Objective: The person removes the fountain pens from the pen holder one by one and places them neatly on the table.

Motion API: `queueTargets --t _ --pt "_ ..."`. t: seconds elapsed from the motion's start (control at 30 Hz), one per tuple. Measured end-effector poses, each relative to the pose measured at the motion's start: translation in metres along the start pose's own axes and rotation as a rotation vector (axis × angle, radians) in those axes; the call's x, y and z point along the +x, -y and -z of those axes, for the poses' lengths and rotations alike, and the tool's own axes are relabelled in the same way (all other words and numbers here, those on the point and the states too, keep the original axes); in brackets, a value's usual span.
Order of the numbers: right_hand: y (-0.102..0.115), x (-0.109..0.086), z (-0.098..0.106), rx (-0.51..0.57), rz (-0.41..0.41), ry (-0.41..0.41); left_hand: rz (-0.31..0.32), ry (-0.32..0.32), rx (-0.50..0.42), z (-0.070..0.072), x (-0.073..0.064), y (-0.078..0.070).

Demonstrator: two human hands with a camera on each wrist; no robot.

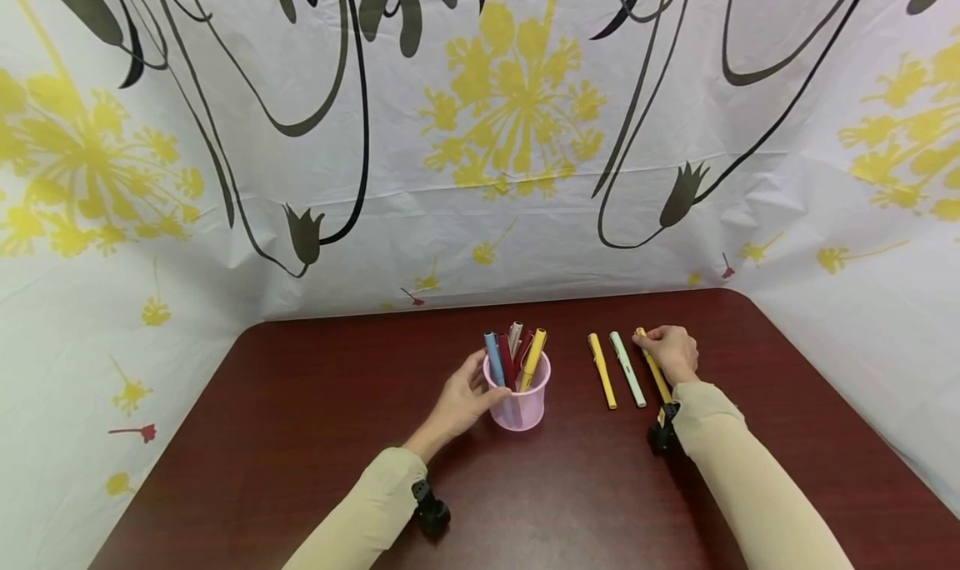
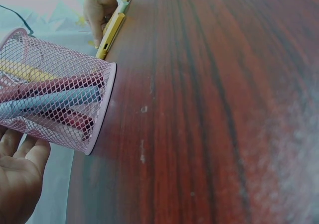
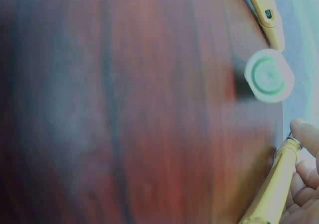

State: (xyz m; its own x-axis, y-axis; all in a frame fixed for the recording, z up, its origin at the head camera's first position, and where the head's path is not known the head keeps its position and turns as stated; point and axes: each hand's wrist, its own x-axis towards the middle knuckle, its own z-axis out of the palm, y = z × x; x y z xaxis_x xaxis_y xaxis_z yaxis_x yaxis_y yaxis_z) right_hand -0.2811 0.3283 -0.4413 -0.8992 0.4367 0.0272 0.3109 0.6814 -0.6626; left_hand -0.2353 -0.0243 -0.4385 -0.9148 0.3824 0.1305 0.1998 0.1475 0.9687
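My left hand [image 1: 461,402] holds a pink mesh pen cup [image 1: 519,416], thumb at its front and fingers at its far left side. Upright in the cup stand several pens: a blue one [image 1: 493,359], dark red ones, a greyish one and a yellow one [image 1: 533,358]. Over at the right, my right hand [image 1: 672,353] pinches a yellow pen [image 3: 274,186] near its far end; whether the pen is off the table cannot be told. To that hand's left lie a pale green pen [image 1: 628,370] and another yellow pen [image 1: 603,372], roughly parallel.
Everything stands on a dark red-brown wooden table [image 1: 300,437] with rounded far corners. A white sheet [image 1: 420,212] with yellow and grey plant prints hangs behind and beside it. Black wrist cameras are strapped to both sleeves.
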Motion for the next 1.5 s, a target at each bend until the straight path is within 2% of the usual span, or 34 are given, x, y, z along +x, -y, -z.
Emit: queueTargets --t 0.17,0.37,0.43,0.57,0.63,0.73,0.97,1.1,1.5 --pt "0.0 0.001 -0.001 -0.001 0.011 0.0 -0.023 -0.005 0.004 0.0 0.0 0.003" --pt "0.003 -0.001 -0.001 -0.006 0.027 0.0 -0.022 0.012 0.004 0.001 -0.01 -0.023" --pt "0.004 -0.002 0.0 -0.01 0.029 -0.004 -0.031 0.012 0.003 0.001 -0.008 -0.021" --pt "0.004 -0.003 -0.001 -0.011 0.033 -0.014 -0.045 -0.004 0.005 0.0 0.0 -0.001" --pt "0.003 -0.004 -0.002 -0.01 0.039 -0.018 -0.045 -0.008 0.014 0.0 0.001 0.004" --pt "0.003 -0.004 -0.002 -0.009 0.045 -0.023 -0.042 -0.001 0.011 0.0 0.0 0.001" --pt "0.003 -0.006 -0.002 -0.013 0.054 -0.03 -0.04 0.021 0.001 0.002 -0.011 -0.026" --pt "0.003 -0.006 -0.002 -0.019 0.064 -0.033 -0.039 0.023 0.001 0.002 -0.012 -0.029" --pt "0.0 -0.006 -0.002 -0.015 0.083 -0.026 -0.035 0.019 -0.002 0.002 -0.011 -0.026"
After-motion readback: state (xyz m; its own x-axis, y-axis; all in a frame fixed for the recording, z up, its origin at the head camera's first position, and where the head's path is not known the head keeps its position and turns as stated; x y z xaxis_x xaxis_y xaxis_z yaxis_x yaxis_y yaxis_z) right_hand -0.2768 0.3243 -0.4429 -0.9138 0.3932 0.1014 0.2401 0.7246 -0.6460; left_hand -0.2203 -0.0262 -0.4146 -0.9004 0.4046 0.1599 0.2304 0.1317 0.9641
